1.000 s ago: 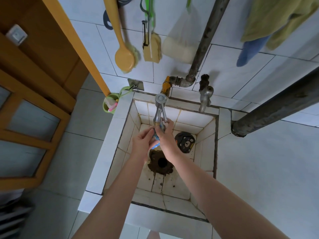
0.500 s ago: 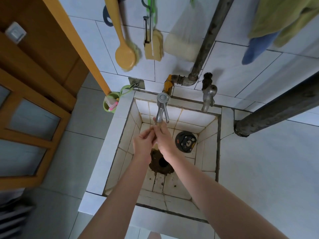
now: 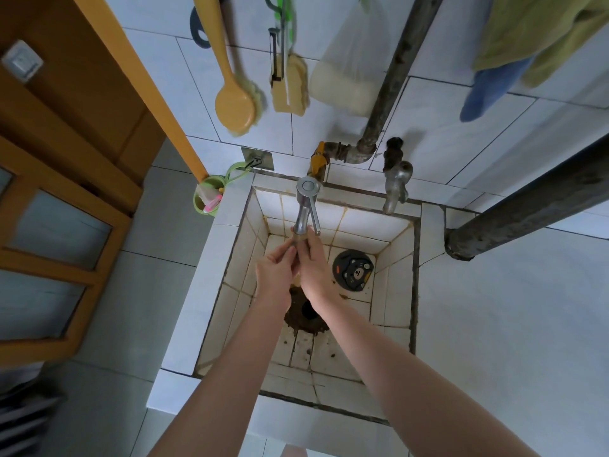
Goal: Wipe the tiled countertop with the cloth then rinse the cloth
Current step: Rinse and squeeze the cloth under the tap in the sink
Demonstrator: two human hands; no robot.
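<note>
My left hand and my right hand are pressed together in the tiled sink, right under the spout of the steel faucet. The left fingers curl against the right hand just below the spout. The cloth is hidden between the two hands, and none of it shows. Below the hands lies the rusty drain hole. The tiled countertop stretches away to the right of the sink.
A black round bear-face plug lies in the sink at the right. A second tap and a dark pipe stick out nearby. A yellow brush, a sponge and towels hang on the wall. A green cup hangs at left.
Both hands have risen closer to the spout and closed tighter together. The bit of blue cloth seen between them a second ago is now hidden.
</note>
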